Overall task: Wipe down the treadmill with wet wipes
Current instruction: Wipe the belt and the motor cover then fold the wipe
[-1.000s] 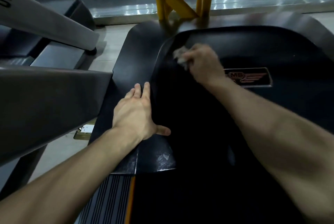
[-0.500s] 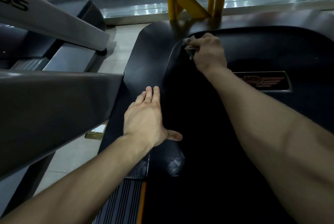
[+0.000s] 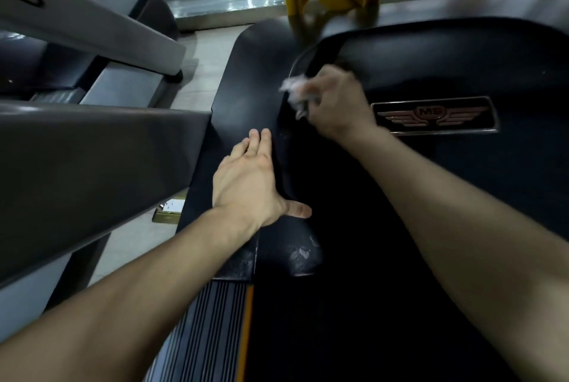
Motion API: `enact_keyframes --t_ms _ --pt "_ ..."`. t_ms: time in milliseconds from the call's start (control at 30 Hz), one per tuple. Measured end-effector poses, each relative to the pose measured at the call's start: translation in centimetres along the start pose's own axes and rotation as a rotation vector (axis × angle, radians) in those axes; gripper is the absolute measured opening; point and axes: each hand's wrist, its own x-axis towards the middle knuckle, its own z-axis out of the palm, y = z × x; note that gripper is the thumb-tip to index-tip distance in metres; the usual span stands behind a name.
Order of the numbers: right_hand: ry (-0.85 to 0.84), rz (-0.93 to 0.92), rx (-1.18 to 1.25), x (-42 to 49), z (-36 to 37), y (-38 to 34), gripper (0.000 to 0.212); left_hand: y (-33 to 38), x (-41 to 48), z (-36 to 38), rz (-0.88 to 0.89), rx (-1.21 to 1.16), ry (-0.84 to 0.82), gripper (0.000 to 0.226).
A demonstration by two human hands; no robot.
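- The right hand [image 3: 335, 104] pinches a crumpled wet wipe [image 3: 296, 92] (blurred) against the curved left edge of the treadmill [image 3: 431, 55] hood, beside the winged badge [image 3: 434, 114].
- The left hand [image 3: 246, 181] rests flat on the hood's left edge, fingers straight and together, thumb spread.
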Motion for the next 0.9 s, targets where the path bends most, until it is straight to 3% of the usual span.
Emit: enact_keyframes --t_ms 133,267,400,500,633,700,733,833,900 --pt "-0.061 -0.091 0.163 -10.2 -0.9 -2.1 0.036 0.0 0.0 0.2 -0.012 -0.018 -0.01 0.166" --pt "-0.112 -0.106 0.145 -14.5 -3.3 -0.6 0.039 -0.3 0.1 -0.1 -0.004 -0.037 0.012 0.165" --pt "0.066 0.145 -0.027 -13.4 -4.8 1.5 0.031 -2.5 -1.5 -0.6 0.09 -0.088 -0.095 0.163" --pt "0.128 0.296 -0.051 -13.6 -2.7 -1.8 0.031 -4.6 -4.8 0.1 0.113 -0.127 -0.117 0.163" --pt "-0.178 -0.013 0.078 -21.2 0.2 -9.8 0.024 -6.6 -10.4 1.8 0.118 -0.061 -0.06 0.151" --pt "-0.187 -0.134 0.09 -23.7 -1.2 -8.2 0.027 -7.0 -11.9 2.2 0.135 -0.042 -0.032 0.134" --pt "-0.144 -0.087 0.056 -23.7 -2.4 -6.1 0.028 -7.2 -12.3 2.3 0.136 -0.039 -0.022 0.125" --pt "0.127 0.296 -0.097 -21.5 -5.5 0.1 0.031 -7.2 -12.5 2.3 0.14 -0.019 -0.02 0.102" --pt "0.194 0.407 -0.1 -20.4 -4.5 0.4 0.034 -7.1 -12.2 2.0 0.17 0.029 -0.05 0.087"
